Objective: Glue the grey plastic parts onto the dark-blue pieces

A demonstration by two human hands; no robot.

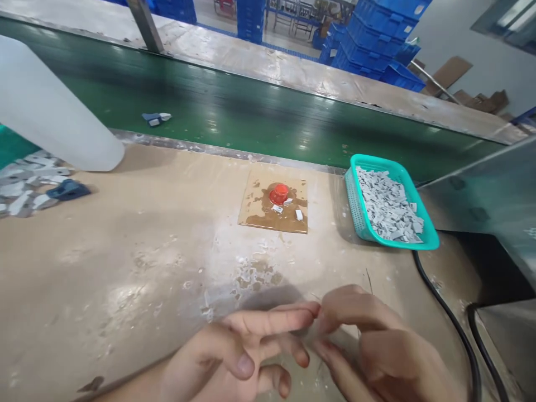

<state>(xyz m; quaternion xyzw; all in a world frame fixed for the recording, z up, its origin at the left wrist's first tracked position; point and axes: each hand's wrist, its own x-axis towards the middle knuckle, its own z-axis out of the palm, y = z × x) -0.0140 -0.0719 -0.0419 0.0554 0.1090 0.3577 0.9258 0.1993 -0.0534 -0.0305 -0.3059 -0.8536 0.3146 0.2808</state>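
My left hand (247,352) is palm up at the bottom middle, its fingers apart and no object visible in it. Beside it, my right hand (372,340) has its fingers bent together, with the tips at the left fingertips. The right hand is partly blurred, and anything between its fingers is hidden. Ahead of both hands lies a wet, tan square board (255,218). On this board sit a small red cup (279,193) and a few small white plastic pieces (298,215). A turquoise basket (354,209) to the right holds many small white-grey pieces (389,206).
A green conveyor belt (251,123) crosses behind the table, carrying a blue-and-white part (154,118). At left, a white container (54,106) leans by a pile of grey-white parts (25,184) and a dark blue piece (69,190). Black cables (444,312) run at right.
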